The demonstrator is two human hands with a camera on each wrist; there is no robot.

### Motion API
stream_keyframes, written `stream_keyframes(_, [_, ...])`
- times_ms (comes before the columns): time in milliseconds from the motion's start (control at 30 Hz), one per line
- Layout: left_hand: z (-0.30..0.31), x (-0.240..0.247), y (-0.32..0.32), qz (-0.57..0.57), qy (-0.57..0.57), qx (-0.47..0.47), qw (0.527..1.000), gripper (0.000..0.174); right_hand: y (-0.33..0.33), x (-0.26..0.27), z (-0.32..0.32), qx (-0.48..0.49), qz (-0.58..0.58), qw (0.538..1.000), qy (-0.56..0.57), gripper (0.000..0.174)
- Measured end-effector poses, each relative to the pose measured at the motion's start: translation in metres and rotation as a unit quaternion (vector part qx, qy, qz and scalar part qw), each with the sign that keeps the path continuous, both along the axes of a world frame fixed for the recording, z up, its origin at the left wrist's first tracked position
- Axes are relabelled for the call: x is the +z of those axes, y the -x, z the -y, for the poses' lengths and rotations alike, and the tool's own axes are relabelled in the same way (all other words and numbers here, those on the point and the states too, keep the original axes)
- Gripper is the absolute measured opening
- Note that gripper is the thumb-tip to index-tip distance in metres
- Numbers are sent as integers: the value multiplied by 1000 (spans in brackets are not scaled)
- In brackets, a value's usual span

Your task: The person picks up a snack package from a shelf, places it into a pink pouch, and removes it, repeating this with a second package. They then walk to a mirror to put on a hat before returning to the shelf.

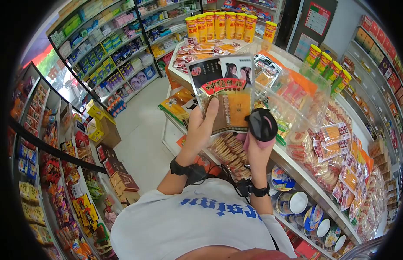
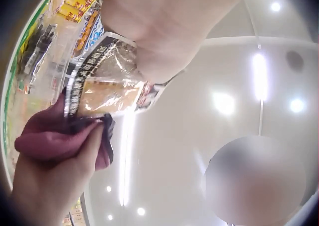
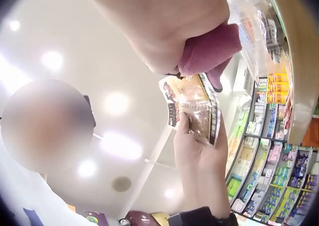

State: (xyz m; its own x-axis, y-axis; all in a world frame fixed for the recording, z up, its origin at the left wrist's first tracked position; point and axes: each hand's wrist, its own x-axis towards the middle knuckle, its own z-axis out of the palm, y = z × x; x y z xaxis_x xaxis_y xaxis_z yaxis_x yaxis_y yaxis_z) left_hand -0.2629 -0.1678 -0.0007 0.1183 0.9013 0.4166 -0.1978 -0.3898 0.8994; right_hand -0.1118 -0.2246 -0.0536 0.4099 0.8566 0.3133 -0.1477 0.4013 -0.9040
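My left hand (image 1: 202, 123) grips a flat snack packet (image 1: 231, 93) by its lower left side, thumb across the front. The packet has black-and-white artwork, a red banner and an orange-brown lower part. At its lower right, my right hand (image 1: 258, 151) holds a pink cloth (image 3: 212, 49) together with a glossy black rounded object (image 1: 263, 125), whose kind I cannot tell. In the left wrist view the cloth (image 2: 55, 141) bunches around the right fingers, right at the packet's edge. The packet stands tilted up over the display counter (image 1: 170, 136).
Yellow canisters (image 1: 220, 26) line the counter's back, with green-and-yellow ones (image 1: 325, 63) to the right. Clear bins (image 1: 296, 104) and bagged snacks (image 1: 336, 143) cover its right side. Stocked shelves (image 1: 108, 52) stand behind; more goods (image 1: 58, 173) line the left. Cup containers (image 1: 292, 202) sit below the counter.
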Motion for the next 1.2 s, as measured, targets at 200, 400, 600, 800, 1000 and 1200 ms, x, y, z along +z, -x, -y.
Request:
stream_keyframes(200, [-3,-3,16,-292,-85,-235,923,32,-1,8,-6,-136,20,990,-24,28])
stream_keyframes(400, [-14,-7,23,-342,-26,-302,890,31,-9,18,-1,-204,23,976,-76,26])
stream_keyframes(600, [2,-11,-6,-195,-98,-162,962,40,3,-3,4,-215,62,972,-70,17])
stream_keyframes(800, [7,-37,7,-415,-179,-206,868,44,2,52,3,-158,534,815,-162,51])
stream_keyframes(1000, [-14,-5,9,-319,-204,-243,893,43,-17,9,-12,-55,273,960,2,34])
stream_keyframes(1200, [-3,3,-3,-169,-43,-205,963,31,-9,-2,-7,-63,141,987,-39,37])
